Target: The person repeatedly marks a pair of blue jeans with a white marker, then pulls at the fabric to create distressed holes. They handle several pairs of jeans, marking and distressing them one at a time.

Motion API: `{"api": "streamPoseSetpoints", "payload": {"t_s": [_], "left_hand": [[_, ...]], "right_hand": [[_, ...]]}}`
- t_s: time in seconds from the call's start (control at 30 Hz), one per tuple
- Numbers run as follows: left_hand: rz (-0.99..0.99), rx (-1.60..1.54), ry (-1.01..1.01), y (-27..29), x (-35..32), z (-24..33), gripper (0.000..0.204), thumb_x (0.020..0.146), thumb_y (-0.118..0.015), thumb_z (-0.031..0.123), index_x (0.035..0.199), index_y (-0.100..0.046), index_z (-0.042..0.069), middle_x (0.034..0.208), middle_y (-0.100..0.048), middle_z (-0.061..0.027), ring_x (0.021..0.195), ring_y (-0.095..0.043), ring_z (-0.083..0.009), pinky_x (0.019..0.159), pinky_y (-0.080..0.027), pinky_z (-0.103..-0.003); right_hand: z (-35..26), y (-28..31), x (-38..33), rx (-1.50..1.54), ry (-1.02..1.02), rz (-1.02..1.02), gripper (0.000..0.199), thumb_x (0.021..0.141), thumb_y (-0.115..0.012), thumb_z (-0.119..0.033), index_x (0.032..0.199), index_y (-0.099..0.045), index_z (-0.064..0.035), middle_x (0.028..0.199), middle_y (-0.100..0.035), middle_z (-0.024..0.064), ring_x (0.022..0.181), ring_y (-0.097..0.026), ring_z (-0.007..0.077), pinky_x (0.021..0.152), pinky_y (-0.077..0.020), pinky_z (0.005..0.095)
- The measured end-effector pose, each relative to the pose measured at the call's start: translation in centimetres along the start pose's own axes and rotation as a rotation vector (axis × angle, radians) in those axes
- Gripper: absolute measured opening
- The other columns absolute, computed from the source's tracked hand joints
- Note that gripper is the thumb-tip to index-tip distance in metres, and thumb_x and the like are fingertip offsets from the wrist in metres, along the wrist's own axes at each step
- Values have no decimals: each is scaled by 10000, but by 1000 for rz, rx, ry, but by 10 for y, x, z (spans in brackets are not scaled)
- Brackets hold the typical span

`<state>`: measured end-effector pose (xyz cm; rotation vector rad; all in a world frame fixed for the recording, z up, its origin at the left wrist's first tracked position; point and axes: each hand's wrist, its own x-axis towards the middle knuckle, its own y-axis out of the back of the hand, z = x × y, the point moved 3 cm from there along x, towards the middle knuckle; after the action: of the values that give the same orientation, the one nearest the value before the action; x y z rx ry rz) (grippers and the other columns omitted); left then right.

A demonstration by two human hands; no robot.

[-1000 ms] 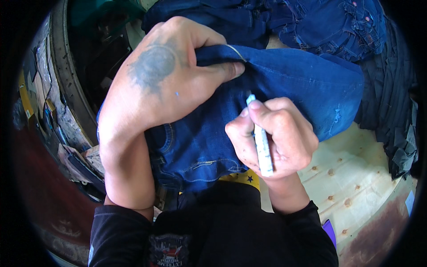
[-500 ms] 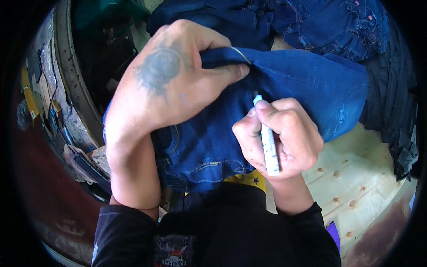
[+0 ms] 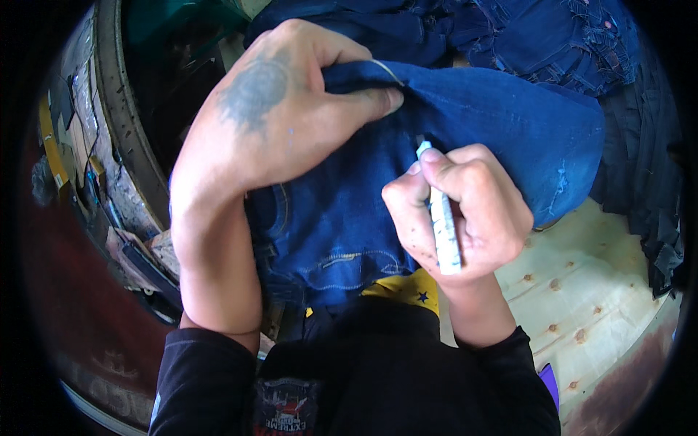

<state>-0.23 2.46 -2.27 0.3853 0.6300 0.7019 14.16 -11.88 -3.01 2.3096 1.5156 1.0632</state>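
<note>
Head view, centre frame: a pair of dark blue jeans lay spread from the centre toward the right of the frame, waistband and stitched pocket area toward the bottom centre. Left hand, upper left-centre, was closed over a raised fold of the denim, thumb pressed along the fabric w/ a pale thread at the fold; back of hand up, fingers curled tight, a firm pinch on the cloth. Right hand, centre-right, was wrapped in a fist round a white marker; marker ran roughly vertical in the frame, pale blue tip at the top touching the denim just below the left thumb. Both forearms entered from the bottom edge, black sleeves pushed up.

Surroundings: more dark blue denim garments piled across the upper right, touching the worked pair. Light wooden table top showed lower right, dotted w/ knots or nail marks. Dark cloth hung at the right edge. Curved metal rim of a machine or drum ran down the upper left; detail there too dark to tell
</note>
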Motion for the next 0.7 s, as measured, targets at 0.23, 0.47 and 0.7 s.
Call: {"api": "streamPoseSetpoints", "payload": {"t_s": [0.23,0.47,0.7], "left_hand": [[348,123,-312,5,-25,0,351,854,-889,202,1170,-823,65,1114,-797,-186,1078,-755,-360,973,-576,-422],[503,246,525,-30,-201,-2,1018,976,-826,308,1678,-241,-141,1732,-214,-444,1651,-193,-561,1357,-217,-549],[796,-598,354,-84,-205,40,1102,907,-939,324,1673,-271,-102,1357,-688,-283,1197,-702,-359,1056,-555,-451]], "right_hand": [[-1,17,3,316,-275,231,144,856,-812,-1,947,-700,8,781,-711,75,620,-637,103,574,-515,263],[-8,76,-3,349,-218,119,150,1008,-762,-88,1114,-710,6,882,-730,89,732,-675,145,685,-551,301],[9,93,-22,398,-271,-88,96,1051,-702,-104,1095,-706,-18,874,-724,87,759,-694,164,714,-545,316]]}}
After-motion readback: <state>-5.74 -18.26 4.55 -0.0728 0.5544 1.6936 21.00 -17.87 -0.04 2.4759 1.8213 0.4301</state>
